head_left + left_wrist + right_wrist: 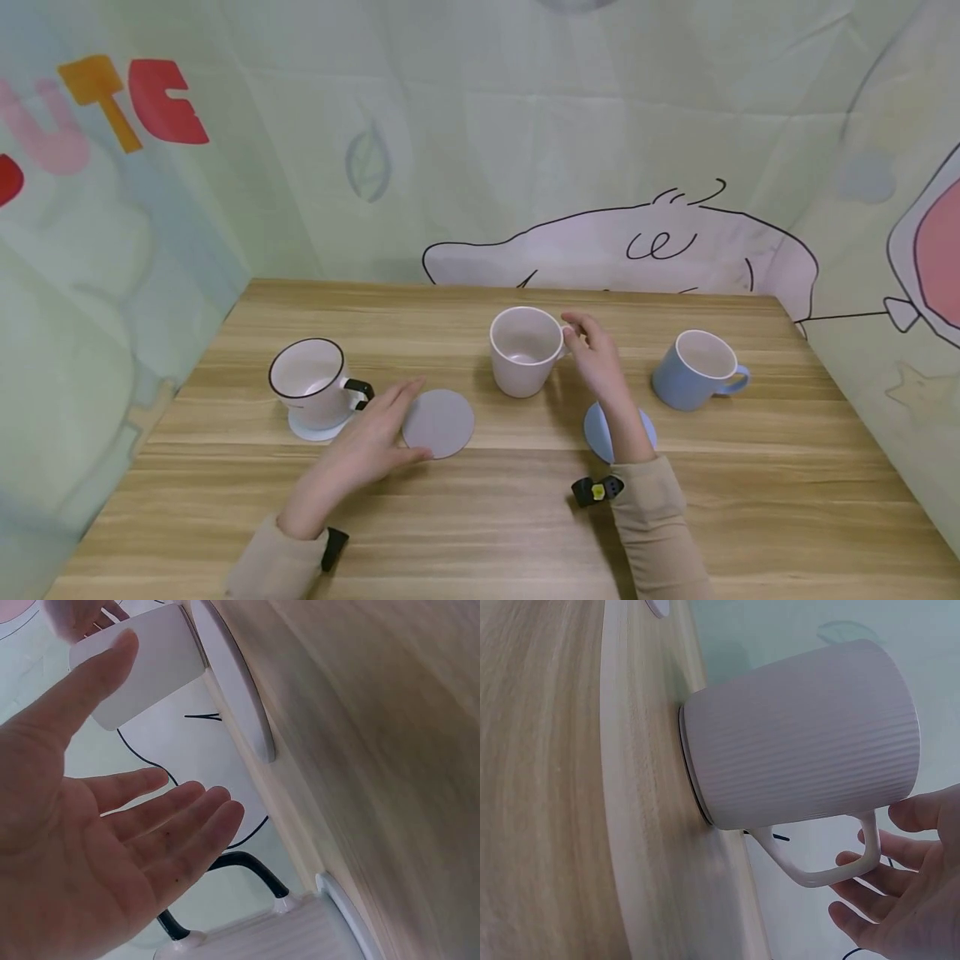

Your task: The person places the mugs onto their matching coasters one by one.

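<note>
A pinkish-white ribbed mug stands upright near the back middle of the table. My right hand is at its handle, fingers loosely spread behind the loop and thumb right by the rim. A grey round coaster lies in front and left of this mug. Over the coaster's left side is my left hand, fingers extended and thumb apart, with nothing held. To its left, a white mug with a black rim rests on a pale coaster, its black handle close to my fingers.
A light blue mug stands at the right, handle pointing right. Partly hidden under my right forearm is a blue coaster. A printed cloth backdrop rises behind the wooden table.
</note>
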Available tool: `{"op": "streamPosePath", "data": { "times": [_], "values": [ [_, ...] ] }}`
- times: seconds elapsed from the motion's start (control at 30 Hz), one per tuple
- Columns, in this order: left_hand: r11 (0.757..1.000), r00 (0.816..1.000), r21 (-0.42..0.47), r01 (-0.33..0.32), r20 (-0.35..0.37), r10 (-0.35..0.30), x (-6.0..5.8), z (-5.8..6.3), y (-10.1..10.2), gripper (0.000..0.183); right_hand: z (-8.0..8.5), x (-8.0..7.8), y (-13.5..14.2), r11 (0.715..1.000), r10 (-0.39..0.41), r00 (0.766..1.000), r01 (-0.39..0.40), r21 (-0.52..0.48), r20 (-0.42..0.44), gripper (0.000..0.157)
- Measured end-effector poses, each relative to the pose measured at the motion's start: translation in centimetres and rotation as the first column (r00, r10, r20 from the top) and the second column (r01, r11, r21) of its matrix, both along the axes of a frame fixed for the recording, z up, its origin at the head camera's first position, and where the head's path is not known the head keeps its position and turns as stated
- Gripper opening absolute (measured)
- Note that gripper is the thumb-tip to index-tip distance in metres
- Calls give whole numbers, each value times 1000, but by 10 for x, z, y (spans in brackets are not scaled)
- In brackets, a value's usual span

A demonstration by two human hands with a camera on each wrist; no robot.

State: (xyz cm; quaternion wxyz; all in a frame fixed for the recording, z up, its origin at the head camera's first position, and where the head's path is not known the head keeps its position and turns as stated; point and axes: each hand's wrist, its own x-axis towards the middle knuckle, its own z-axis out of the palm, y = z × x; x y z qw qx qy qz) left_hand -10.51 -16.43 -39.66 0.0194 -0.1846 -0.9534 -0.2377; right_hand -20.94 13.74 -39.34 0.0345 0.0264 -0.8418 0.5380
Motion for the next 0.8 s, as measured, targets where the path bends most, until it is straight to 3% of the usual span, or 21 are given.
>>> {"op": "streamPosePath", "data": {
  "times": [0.23, 0.63, 0.8],
  "values": [
    [1000, 997, 3, -6, 73, 6, -2, 0, 2, 89, -3, -3, 5, 1000, 18, 1000, -18, 24, 11, 37],
    [1000, 990, -13, 9, 139, -7, -8, -4, 5, 89, -3, -2, 7, 1000, -6, 1000, 6, 20, -11, 35],
    [999, 988, -36, -15, 156, 20, -7, -5, 2, 90, -5, -2, 1, 1000, 4, 1000, -4, 3, -5, 34]
  ]
}}
